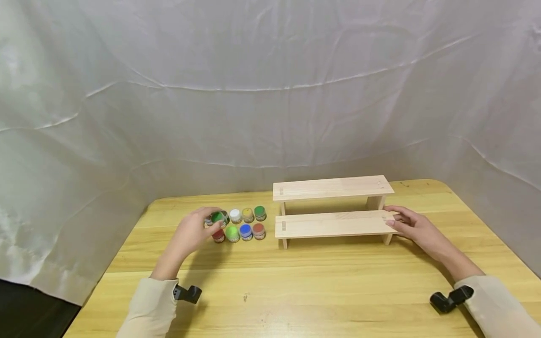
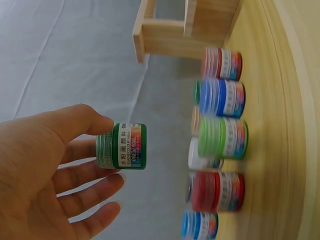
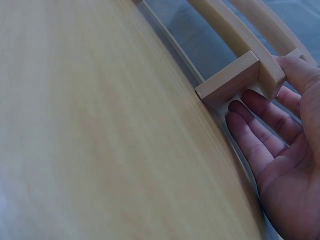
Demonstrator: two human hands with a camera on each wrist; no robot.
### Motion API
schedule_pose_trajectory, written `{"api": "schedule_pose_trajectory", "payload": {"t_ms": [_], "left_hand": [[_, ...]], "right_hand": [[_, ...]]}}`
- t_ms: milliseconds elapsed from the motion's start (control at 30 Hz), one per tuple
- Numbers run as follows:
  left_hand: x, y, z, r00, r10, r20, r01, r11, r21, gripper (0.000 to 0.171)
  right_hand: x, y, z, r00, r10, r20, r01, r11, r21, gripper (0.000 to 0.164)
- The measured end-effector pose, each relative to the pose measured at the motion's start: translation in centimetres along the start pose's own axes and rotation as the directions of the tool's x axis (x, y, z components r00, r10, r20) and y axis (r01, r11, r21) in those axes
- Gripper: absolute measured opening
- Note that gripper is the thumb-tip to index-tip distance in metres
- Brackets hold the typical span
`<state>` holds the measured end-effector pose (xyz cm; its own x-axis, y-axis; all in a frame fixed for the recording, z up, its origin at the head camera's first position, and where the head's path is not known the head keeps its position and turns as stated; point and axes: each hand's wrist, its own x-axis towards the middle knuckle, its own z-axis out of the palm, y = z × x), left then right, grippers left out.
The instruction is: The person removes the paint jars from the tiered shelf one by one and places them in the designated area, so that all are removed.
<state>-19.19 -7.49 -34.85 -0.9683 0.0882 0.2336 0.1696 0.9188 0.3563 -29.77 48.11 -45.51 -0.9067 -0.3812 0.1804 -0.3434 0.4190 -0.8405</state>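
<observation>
My left hand (image 1: 192, 232) pinches a small green gouache paint jar (image 2: 131, 146) by its lid, between thumb and fingers. In the left wrist view the jar is held up clear of the others, its printed label showing. Below it, several more jars stand in two rows, among them a dark red jar (image 1: 218, 236), a light green jar (image 1: 232, 234), a blue jar (image 1: 245, 232) and a white jar (image 1: 235, 216). My right hand (image 1: 416, 229) holds the right end of the lower board of a two-step wooden rack (image 1: 334, 225), thumb on top, fingers below beside the leg.
The rack's upper board (image 1: 331, 188) stands behind the lower one, near the back of the wooden table (image 1: 270, 291). Right of the white jar are a yellow jar (image 1: 247, 215) and another green jar (image 1: 259, 213). A grey curtain (image 1: 270, 117) hangs behind the table and along its sides.
</observation>
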Motion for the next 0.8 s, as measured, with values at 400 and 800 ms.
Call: {"api": "schedule_pose_trajectory", "payload": {"t_ms": [400,800], "left_hand": [[-1.1,-3.8,-0.6,0.999,-0.034,-0.030,0.033,0.999,-0.037,0.038],[-2.1,-7.1,0.2,0.999,-0.035,-0.008,0.034,0.996,-0.077,0.040]], "right_hand": [[0.0,-0.2,0.1,1.000,-0.007,-0.002,0.008,1.000,0.006,0.046],[0.0,-0.1,0.1,1.000,-0.011,-0.004,0.011,1.000,0.015,0.047]]}}
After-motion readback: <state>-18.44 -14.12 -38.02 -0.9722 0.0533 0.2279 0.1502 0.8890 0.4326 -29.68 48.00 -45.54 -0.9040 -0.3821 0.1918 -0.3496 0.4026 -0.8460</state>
